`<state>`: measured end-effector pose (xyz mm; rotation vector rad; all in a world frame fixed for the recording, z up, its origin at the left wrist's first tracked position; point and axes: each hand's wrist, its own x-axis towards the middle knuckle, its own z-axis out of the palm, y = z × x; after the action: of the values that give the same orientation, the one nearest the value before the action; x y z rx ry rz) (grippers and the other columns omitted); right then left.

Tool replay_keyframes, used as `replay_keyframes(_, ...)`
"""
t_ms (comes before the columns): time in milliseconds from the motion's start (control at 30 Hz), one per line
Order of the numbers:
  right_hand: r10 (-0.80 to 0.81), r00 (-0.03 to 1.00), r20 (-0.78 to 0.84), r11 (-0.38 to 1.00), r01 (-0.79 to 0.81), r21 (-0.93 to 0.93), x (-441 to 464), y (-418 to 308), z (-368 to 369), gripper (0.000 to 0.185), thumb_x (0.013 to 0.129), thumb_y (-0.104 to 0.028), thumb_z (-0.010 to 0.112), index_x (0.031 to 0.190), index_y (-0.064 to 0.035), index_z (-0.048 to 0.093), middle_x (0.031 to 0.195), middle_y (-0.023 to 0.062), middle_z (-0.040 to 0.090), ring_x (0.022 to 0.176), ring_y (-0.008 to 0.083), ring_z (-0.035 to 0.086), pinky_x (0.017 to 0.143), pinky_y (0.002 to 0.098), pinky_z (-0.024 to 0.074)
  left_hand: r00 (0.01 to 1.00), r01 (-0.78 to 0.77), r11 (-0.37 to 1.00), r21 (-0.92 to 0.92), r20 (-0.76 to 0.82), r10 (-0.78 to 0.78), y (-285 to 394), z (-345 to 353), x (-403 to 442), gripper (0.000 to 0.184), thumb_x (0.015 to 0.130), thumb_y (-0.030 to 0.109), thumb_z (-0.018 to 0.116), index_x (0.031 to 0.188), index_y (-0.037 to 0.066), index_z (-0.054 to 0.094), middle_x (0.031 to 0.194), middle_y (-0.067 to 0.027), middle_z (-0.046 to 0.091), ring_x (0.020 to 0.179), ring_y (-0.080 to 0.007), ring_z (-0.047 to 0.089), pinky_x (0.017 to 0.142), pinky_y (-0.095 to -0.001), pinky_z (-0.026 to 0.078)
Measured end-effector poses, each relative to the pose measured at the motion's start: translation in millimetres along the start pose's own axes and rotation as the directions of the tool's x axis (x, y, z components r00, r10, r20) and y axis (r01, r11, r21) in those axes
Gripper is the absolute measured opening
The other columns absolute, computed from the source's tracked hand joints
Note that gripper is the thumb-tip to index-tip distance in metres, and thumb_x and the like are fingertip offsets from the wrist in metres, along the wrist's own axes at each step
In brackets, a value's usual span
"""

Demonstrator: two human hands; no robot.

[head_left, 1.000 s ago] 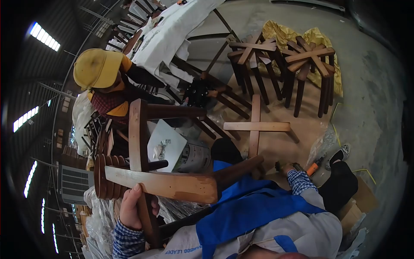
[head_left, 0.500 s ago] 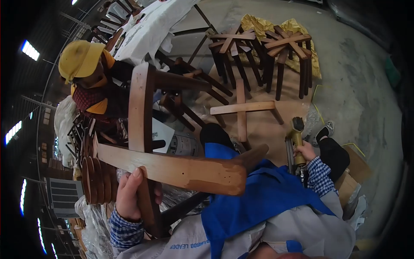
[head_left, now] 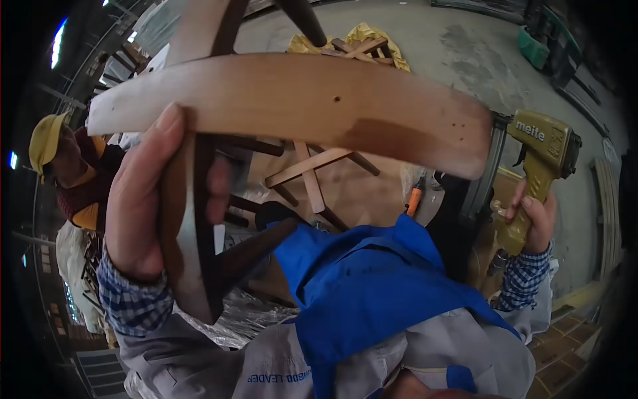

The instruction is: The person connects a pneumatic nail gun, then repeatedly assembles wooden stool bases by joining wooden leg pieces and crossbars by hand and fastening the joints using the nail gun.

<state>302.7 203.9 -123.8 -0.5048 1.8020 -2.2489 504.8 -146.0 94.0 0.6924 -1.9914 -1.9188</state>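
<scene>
My left hand [head_left: 143, 206] is wrapped round one arm of a wooden cross-shaped leg frame [head_left: 299, 93], lifted close before me. Its curved top bar has a small dark hole and a darker stain patch, with several tiny dots near the right end. My right hand [head_left: 535, 216] grips the handle of a gold-coloured nail gun [head_left: 541, 143] marked "meite". The gun stands upright beside the bar's right end; whether its nose touches the wood I cannot tell. Part of the frame runs out of view at the top.
Another crossed wooden frame [head_left: 309, 169] stands on brown cardboard beyond my blue apron [head_left: 385, 279]. An orange-handled tool [head_left: 415, 198] lies near my leg. Further back are more frames [head_left: 369, 50] by yellow wrapping. A co-worker in a yellow cap [head_left: 46, 143] is at the left.
My left hand has raised the frame, bringing it nearer the camera. My right hand has lifted the nail gun from low by my leg to beside the bar's right end. The view has shifted too.
</scene>
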Motion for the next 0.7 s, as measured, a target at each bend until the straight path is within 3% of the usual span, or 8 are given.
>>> replay_keyframes(33,-0.007,1.000,0.001,0.999,0.007,-0.054,-4.5,4.7,-13.4,0.032,0.080,-0.025,0.065,0.091,0.0036,0.054,0.076,0.0084,0.056,0.059,0.0145,0.060,0.052,0.0256,0.0489,0.996,-0.021,1.000,0.004,0.088,0.021,-9.0,2.4,15.6,0.043,0.101,0.041,0.051,0.110,-0.001,0.057,0.074,-0.0095,0.063,0.056,-0.0168,0.061,0.049,-0.0263,0.051)
replay_keyframes(67,-0.022,1.000,-0.017,0.998,0.021,-0.053,-10.4,7.0,-25.8,0.032,0.080,-0.025,0.065,0.091,0.0036,0.054,0.076,0.0084,0.056,0.059,0.0145,0.060,0.052,0.0256,0.0489,0.980,0.074,0.991,-0.111,0.193,-0.052,-18.2,3.7,33.7,0.041,0.100,0.038,0.055,0.110,-0.001,0.057,0.076,-0.0099,0.064,0.058,-0.0170,0.062,0.052,-0.0272,0.053)
replay_keyframes(167,-0.031,0.999,-0.022,0.991,0.027,-0.133,-10.9,5.3,-42.1,0.042,0.080,-0.028,0.065,0.103,0.0057,0.053,0.084,0.0109,0.057,0.058,0.0131,0.057,0.052,0.0253,0.0479,0.934,0.189,0.974,-0.125,0.328,-0.139,-59.1,20.2,100.6,0.040,0.097,0.036,0.062,0.107,-0.002,0.059,0.080,-0.0112,0.067,0.065,-0.0172,0.064,0.060,-0.0290,0.056)
replay_keyframes(267,-0.234,0.967,-0.103,0.965,0.217,-0.149,-21.7,-4.8,-41.4,0.057,0.081,-0.030,0.063,0.120,0.0092,0.048,0.092,0.0129,0.058,0.056,0.0116,0.054,0.051,0.0248,0.0472,0.898,0.235,0.968,-0.085,0.399,-0.183,-123.0,35.4,157.1,0.040,0.097,0.036,0.062,0.105,-0.003,0.060,0.082,-0.0112,0.067,0.069,-0.0176,0.064,0.062,-0.0297,0.056)
replay_keyframes(333,-0.417,0.906,-0.072,0.842,0.355,-0.406,-39.9,-29.5,-38.6,0.071,0.083,-0.032,0.061,0.134,0.0113,0.037,0.099,0.0148,0.057,0.053,0.0105,0.051,0.047,0.0237,0.0459,0.839,0.267,0.960,-0.089,0.512,-0.186,-165.1,47.0,173.0,0.040,0.097,0.035,0.061,0.106,-0.004,0.060,0.083,-0.0118,0.067,0.069,-0.0177,0.064,0.062,-0.0298,0.056)
replay_keyframes(367,-0.419,0.903,-0.094,0.844,0.350,-0.407,-51.9,-47.3,-41.9,0.071,0.083,-0.032,0.061,0.134,0.0113,0.037,0.099,0.0148,0.057,0.053,0.0105,0.051,0.047,0.0237,0.0459,0.850,0.278,0.959,-0.061,0.480,-0.216,-153.6,60.0,156.8,0.041,0.097,0.035,0.060,0.107,-0.004,0.060,0.082,-0.0119,0.066,0.069,-0.0182,0.064,0.062,-0.0302,0.056)
replay_keyframes(467,-0.470,0.842,0.263,0.771,0.537,-0.342,-58.1,-42.1,-44.7,0.071,0.090,-0.040,0.057,0.133,0.0113,0.037,0.087,0.0117,0.060,0.057,0.0096,0.053,0.051,0.0190,0.0444,0.815,0.319,0.946,-0.061,0.527,-0.241,-173.9,64.3,158.3,0.041,0.098,0.035,0.060,0.107,-0.005,0.059,0.080,-0.0116,0.065,0.068,-0.0186,0.064,0.062,-0.0302,0.054)
replay_keyframes(700,-0.104,0.823,0.559,0.828,0.383,-0.409,-2.5,-69.3,11.6,0.076,0.083,-0.033,0.065,0.137,0.0100,0.035,0.090,0.0132,0.063,0.055,0.0141,0.059,0.047,0.0240,0.0492,0.828,0.352,0.930,-0.110,0.499,-0.254,-176.5,18.0,155.7,0.039,0.098,0.034,0.059,0.105,-0.004,0.061,0.079,-0.0105,0.066,0.068,-0.0180,0.064,0.062,-0.0304,0.054)
